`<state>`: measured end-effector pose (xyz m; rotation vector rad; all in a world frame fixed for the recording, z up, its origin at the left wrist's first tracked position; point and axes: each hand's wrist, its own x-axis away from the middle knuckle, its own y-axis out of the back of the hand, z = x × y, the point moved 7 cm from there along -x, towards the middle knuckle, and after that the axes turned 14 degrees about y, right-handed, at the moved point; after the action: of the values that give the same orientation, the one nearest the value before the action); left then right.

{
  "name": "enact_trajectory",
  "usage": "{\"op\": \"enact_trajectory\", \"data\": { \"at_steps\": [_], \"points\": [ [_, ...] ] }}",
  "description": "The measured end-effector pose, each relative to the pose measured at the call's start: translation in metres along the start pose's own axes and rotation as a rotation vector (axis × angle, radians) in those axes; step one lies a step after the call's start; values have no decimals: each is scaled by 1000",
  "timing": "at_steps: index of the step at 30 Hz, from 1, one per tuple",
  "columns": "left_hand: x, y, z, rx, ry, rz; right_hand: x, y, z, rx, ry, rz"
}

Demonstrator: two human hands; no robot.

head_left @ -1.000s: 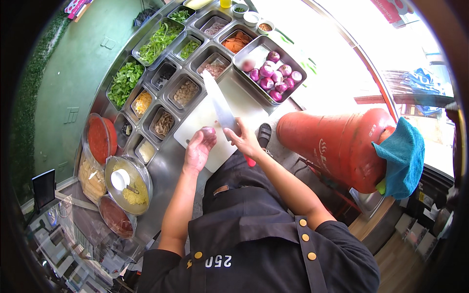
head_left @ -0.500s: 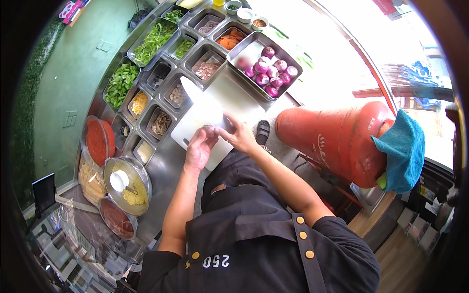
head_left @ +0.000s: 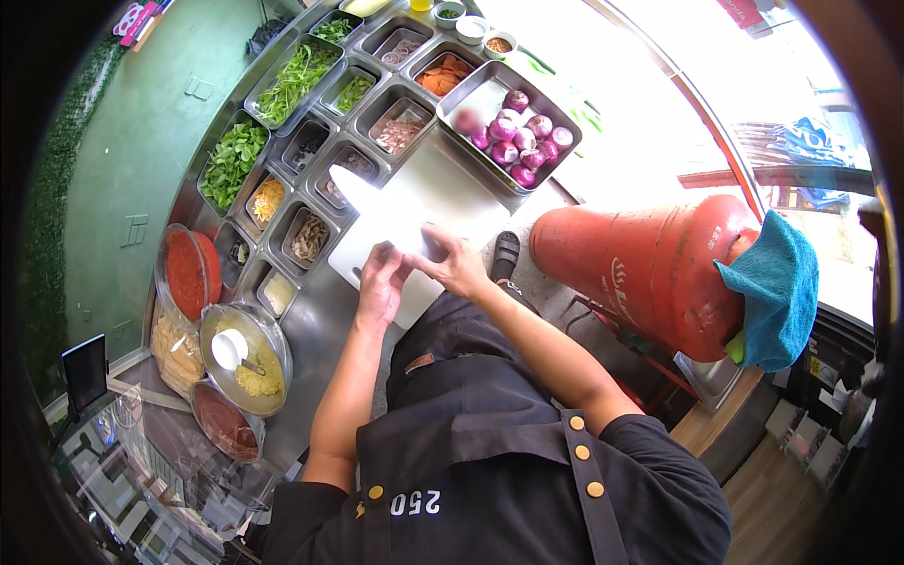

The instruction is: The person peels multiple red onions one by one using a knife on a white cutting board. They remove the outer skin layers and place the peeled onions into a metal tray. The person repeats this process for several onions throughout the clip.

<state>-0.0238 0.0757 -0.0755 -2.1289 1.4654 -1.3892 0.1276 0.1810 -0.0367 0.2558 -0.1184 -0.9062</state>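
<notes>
Here, both hands meeting on the board (head_left: 414, 202): left hand (head_left: 381, 282) curled, contents hidden; right hand (head_left: 459, 266) gripping a knife (head_left: 372, 202), blade pointing 10 o'clock. Onions (head_left: 518, 137) in tray at 1 o'clock. Risk: blade nicking close left fingers.

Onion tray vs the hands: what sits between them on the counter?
In the head view, only the bare far part of the white cutting board lies between the onion tray and the left hand and right hand.
</notes>
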Motion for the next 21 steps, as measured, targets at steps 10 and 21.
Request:
{"op": "enact_trajectory", "data": {
  "at_steps": [10, 21],
  "points": [
    [8, -6, 0, -6, 22, 22, -2, 17, -8, 57, 87, -108],
    [3, -13, 4, 34, 15, 18, -4, 16, -14, 47, -14, -174]
  ]
}}
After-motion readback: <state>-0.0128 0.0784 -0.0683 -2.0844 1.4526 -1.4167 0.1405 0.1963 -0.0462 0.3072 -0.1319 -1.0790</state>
